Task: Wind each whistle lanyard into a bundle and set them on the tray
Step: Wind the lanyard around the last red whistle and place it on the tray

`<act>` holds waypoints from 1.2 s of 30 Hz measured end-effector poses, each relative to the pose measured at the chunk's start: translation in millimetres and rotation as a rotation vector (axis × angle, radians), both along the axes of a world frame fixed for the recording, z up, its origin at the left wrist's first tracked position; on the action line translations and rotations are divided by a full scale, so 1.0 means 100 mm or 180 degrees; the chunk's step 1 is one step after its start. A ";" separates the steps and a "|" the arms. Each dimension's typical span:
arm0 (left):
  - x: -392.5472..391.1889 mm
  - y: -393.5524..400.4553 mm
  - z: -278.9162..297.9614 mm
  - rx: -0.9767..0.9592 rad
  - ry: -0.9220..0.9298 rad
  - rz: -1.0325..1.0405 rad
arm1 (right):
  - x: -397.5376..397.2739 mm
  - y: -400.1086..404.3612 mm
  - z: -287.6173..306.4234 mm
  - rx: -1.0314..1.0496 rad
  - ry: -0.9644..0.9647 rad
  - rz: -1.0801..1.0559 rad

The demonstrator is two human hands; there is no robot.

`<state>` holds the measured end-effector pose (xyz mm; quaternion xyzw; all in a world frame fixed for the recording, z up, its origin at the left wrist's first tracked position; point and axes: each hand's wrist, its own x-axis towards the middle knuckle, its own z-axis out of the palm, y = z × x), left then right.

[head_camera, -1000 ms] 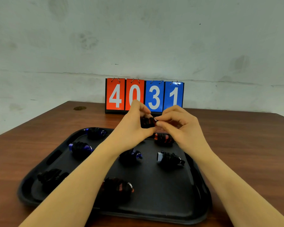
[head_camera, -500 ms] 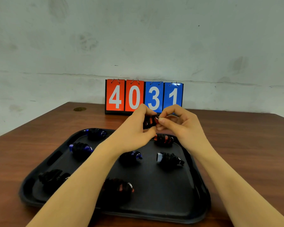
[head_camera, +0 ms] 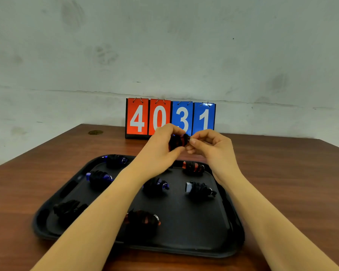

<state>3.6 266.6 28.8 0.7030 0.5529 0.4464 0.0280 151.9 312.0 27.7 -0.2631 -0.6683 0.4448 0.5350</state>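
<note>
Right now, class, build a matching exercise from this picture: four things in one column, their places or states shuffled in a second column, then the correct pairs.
Things
1. black plastic tray
2. red-and-blue flip scoreboard
3. red whistle wound in black lanyard
4. white-tipped black lanyard bundle

Places or states
A. held up in both hands
B. lying on the tray's right side
C. standing at the table's far edge
D. flat on the brown wooden table

Pairs: 1-D, 2-C, 3-A, 4-B

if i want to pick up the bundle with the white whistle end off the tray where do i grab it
Pinch the white-ended bundle across its black wound middle, coming straight down from above. It lies flat on the tray with the white end left and a metal ring right; the cord-wrapped waist looks thickest and likely least slippery, and neighbours sit well apart.
</note>
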 end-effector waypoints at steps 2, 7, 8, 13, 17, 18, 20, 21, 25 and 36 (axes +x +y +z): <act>0.01 -0.01 0.04 0.0023 0.0083 0.0092 | -0.02 -0.01 0.04 -0.0027 -0.0103 -0.0119; 0.03 -0.08 0.11 -0.0036 0.0370 0.0190 | -0.02 -0.05 0.05 0.0068 -0.0647 -0.0435; 0.04 -0.15 0.12 -0.0065 0.0422 0.0179 | 0.01 -0.10 0.06 0.0086 -0.0743 -0.0455; 0.15 -0.45 0.08 -0.0218 0.0437 0.0129 | 0.16 -0.39 0.04 0.0275 -0.1338 -0.0685; 0.31 -0.75 0.01 -0.0430 0.0434 0.0084 | 0.33 -0.72 -0.01 0.0253 -0.1566 -0.0759; 0.35 -0.80 -0.01 -0.0499 0.0404 0.0081 | 0.37 -0.77 -0.03 0.0207 -0.1578 -0.0782; 0.44 -0.91 -0.03 -0.0633 0.0386 0.0033 | 0.46 -0.87 -0.08 0.0101 -0.1589 -0.0836; 0.47 -0.95 -0.05 -0.0705 0.0401 -0.0007 | 0.50 -0.90 -0.10 0.0055 -0.1602 -0.0843; 0.58 -1.06 -0.16 -0.0874 0.0409 -0.0114 | 0.64 -1.03 -0.20 0.0069 -0.1820 -0.0769; 0.71 -1.07 -0.37 -0.1267 0.0746 0.0007 | 0.75 -1.14 -0.39 0.0423 -0.2860 -0.0905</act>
